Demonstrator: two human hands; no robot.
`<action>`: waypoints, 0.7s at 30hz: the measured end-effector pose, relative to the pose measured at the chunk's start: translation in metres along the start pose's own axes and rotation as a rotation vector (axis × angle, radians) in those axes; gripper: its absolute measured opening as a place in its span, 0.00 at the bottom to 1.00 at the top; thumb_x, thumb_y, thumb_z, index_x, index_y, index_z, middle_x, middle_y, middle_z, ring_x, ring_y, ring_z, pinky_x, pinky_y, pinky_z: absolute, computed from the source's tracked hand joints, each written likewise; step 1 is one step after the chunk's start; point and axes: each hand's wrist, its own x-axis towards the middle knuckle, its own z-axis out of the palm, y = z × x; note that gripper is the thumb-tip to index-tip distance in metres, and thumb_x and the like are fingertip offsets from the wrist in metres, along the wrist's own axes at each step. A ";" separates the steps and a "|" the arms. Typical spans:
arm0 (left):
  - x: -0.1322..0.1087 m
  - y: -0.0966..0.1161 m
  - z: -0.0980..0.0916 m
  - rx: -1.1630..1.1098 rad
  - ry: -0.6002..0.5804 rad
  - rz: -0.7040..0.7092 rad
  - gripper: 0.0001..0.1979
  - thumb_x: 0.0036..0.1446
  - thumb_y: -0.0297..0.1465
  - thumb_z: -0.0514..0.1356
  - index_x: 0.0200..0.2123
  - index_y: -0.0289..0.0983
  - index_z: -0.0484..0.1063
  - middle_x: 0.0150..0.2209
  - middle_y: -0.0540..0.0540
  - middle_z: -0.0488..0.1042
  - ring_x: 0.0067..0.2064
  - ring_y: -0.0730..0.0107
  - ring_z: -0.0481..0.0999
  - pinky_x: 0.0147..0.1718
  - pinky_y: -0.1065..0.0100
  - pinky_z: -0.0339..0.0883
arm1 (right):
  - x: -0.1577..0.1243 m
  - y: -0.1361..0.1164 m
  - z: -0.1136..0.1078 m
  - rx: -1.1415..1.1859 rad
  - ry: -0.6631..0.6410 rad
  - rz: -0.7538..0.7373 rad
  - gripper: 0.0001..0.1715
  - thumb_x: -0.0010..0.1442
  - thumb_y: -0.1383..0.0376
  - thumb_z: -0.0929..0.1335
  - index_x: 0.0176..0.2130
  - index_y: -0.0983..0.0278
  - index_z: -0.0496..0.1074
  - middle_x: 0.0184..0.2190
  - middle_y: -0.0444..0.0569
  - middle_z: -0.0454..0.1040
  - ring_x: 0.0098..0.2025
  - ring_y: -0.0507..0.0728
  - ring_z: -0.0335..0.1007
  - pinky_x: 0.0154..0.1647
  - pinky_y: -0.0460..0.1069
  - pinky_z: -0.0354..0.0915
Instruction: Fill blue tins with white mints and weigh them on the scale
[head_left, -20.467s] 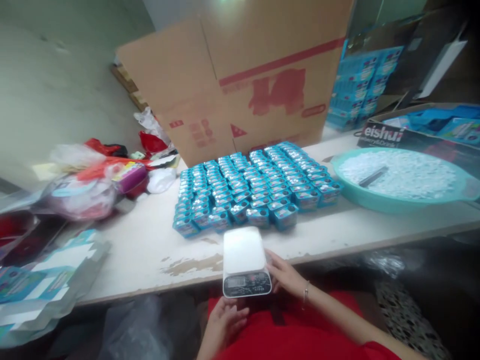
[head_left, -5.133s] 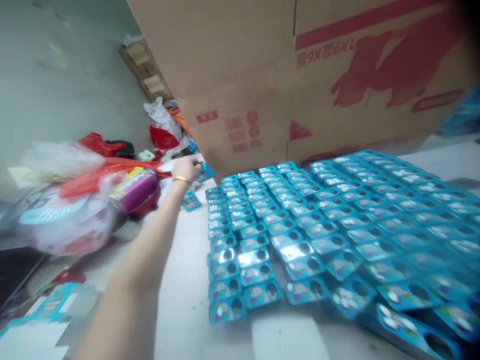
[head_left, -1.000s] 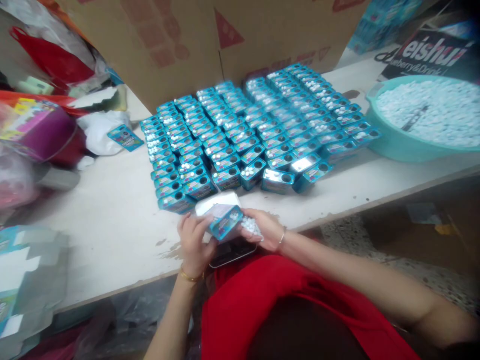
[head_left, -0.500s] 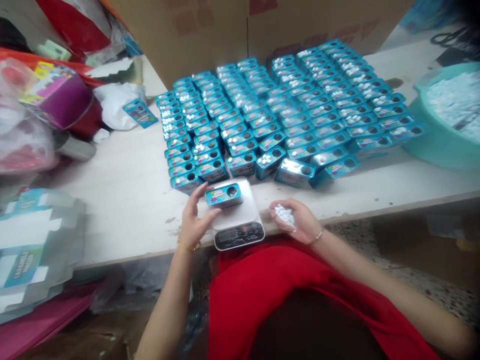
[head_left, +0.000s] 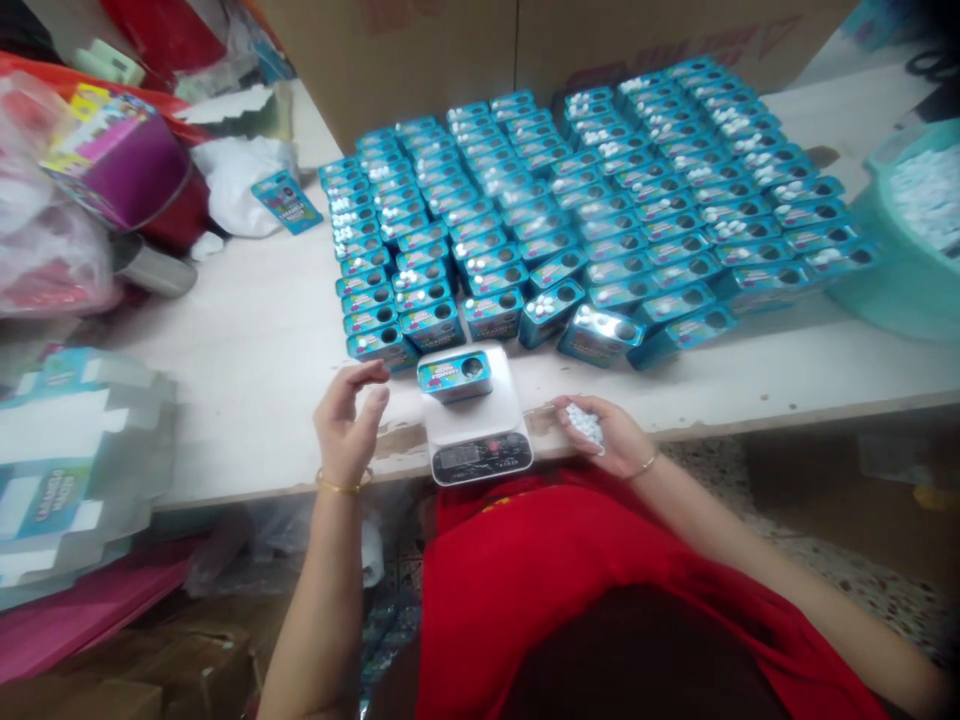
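Observation:
A blue tin (head_left: pixel 454 377) with a dark round hole in its top rests on the white kitchen scale (head_left: pixel 472 430) at the table's front edge. The scale's display is too blurred to read. Left of the tin, and apart from it, my left hand (head_left: pixel 349 418) hovers with thumb and fingers parted and nothing between them. To the right of the scale, my right hand (head_left: pixel 611 436) is cupped around a heap of small white candies (head_left: pixel 586 425). Just behind the scale stand rows of similar blue tins (head_left: pixel 495 315), several with white candies lying on top.
A green basin (head_left: pixel 885 270) of white pieces stands at the right. A large cardboard box (head_left: pixel 420 60) rises behind the tins. On the left are a single blue tin (head_left: pixel 287 201), a metal cup (head_left: pixel 157 268), a purple box (head_left: pixel 124 165) and flattened printed cartons (head_left: pixel 67 470).
My left hand has let go of the tin on the scale and moved left, away from it. The right hand still holds the candies. The view has shifted slightly.

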 end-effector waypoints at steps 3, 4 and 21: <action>0.004 0.003 0.002 0.028 -0.048 0.025 0.16 0.58 0.38 0.60 0.47 0.37 0.72 0.41 0.43 0.74 0.45 0.62 0.74 0.48 0.60 0.68 | 0.002 0.001 -0.004 -0.006 0.000 0.007 0.08 0.58 0.68 0.62 0.35 0.68 0.71 0.21 0.43 0.67 0.14 0.45 0.51 0.07 0.39 0.45; 0.006 0.005 0.003 0.038 -0.066 0.039 0.16 0.58 0.38 0.60 0.47 0.37 0.72 0.42 0.43 0.74 0.45 0.62 0.74 0.48 0.60 0.68 | 0.002 0.002 -0.004 -0.008 -0.002 0.010 0.08 0.58 0.68 0.62 0.36 0.68 0.71 0.21 0.43 0.67 0.14 0.45 0.51 0.07 0.39 0.45; 0.023 0.047 0.037 0.513 -0.416 0.501 0.16 0.57 0.36 0.61 0.47 0.39 0.69 0.39 0.42 0.74 0.39 0.60 0.69 0.38 0.59 0.62 | -0.010 0.000 0.034 0.004 -0.092 0.058 0.10 0.62 0.63 0.64 0.34 0.69 0.69 0.20 0.43 0.68 0.12 0.44 0.51 0.08 0.39 0.43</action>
